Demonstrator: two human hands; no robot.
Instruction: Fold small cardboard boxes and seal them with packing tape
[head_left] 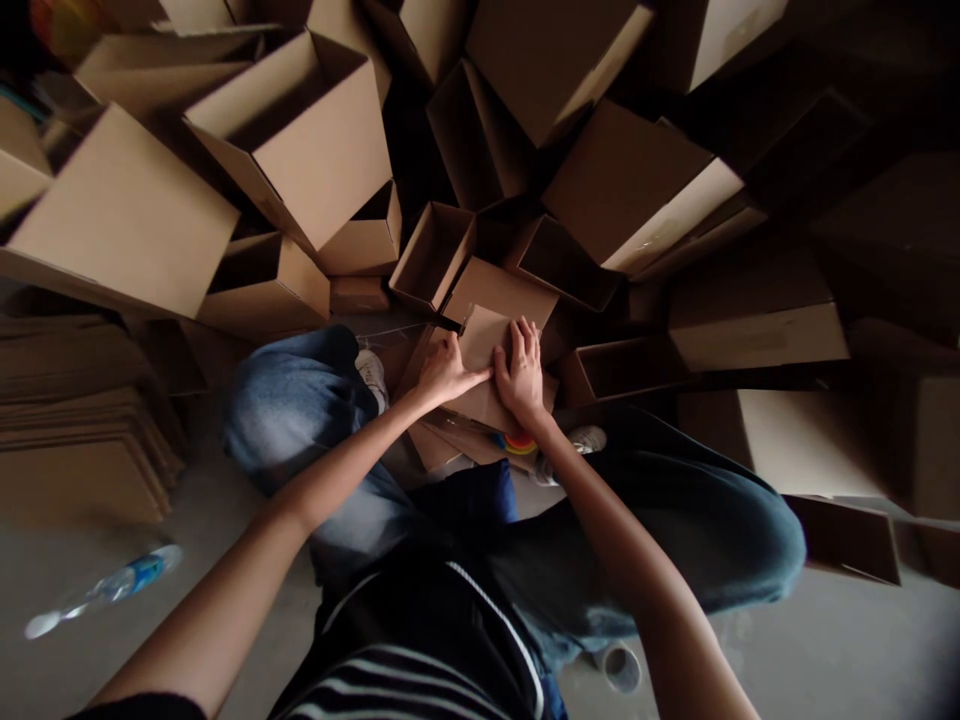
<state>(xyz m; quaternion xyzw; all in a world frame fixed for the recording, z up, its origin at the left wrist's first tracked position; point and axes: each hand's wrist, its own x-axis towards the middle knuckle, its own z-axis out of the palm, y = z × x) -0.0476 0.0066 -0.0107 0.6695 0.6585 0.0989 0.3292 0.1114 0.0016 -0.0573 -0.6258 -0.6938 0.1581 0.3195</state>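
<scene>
R fingers (517, 343) (slightly apart) pressed on cardbd. box (481, 342).

Matt cardboard box (482, 338), soft denim jeans (292, 410); glossy plastic bottle (135, 577), smooth floor (840, 660)

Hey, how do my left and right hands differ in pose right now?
Your left hand has its fingers curled, while your right hand has its fingers stretched out. The left hand's thumb points toward the right hand; the right hand's fingers point away from you. Both are bare, at the same cardboard.
</scene>
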